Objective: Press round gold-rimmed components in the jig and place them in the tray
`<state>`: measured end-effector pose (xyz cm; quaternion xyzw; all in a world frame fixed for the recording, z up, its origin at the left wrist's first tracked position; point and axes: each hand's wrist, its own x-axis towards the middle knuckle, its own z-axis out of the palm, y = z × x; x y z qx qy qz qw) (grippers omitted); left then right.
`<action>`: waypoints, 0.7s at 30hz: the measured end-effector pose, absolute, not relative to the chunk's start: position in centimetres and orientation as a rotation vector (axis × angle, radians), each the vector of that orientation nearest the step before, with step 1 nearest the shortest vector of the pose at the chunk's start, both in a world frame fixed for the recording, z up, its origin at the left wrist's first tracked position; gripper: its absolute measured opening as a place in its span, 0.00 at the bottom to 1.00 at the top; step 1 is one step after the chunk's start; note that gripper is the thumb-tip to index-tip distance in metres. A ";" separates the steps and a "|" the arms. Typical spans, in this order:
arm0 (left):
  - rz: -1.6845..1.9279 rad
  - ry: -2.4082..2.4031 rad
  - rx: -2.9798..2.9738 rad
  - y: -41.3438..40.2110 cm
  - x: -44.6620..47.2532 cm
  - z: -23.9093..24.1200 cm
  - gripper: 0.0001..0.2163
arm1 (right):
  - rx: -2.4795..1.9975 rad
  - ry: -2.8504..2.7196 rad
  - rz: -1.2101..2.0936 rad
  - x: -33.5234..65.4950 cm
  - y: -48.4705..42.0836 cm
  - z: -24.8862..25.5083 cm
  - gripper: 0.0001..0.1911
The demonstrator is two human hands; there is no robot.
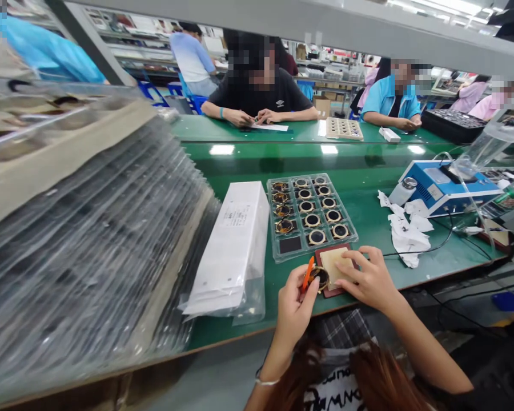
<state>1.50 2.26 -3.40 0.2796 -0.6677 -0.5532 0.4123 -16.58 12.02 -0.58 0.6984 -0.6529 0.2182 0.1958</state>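
My left hand is closed round a round watch case with a gold-coloured rim and a dark inside. A slim orange pointed tool sticks up between the fingers of the same hand. My right hand has its fingers apart, with the fingertips on a cream-coloured pad. The pad lies on a dark red board near the table's front edge. Just beyond, a clear plastic tray holds several similar round watch parts in rows; a dark square shows in its near left pocket.
A tall stack of clear trays fills the left side. Beside it lies a white box in plastic wrap. Crumpled tissues, a small bottle and a blue machine with cables are at right. Co-workers sit across the green table.
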 end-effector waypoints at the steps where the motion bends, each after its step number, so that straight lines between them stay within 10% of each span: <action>1: -1.394 -1.677 0.709 2.3 1.5 -3.4 0.13 | 1.958 -1.830 0.615 -16.5 12.0 -0.6 0.14; 21: -1.406 -1.668 0.751 2.3 1.6 -3.7 0.14 | 2.002 -1.857 0.917 -16.6 11.8 -0.6 0.09</action>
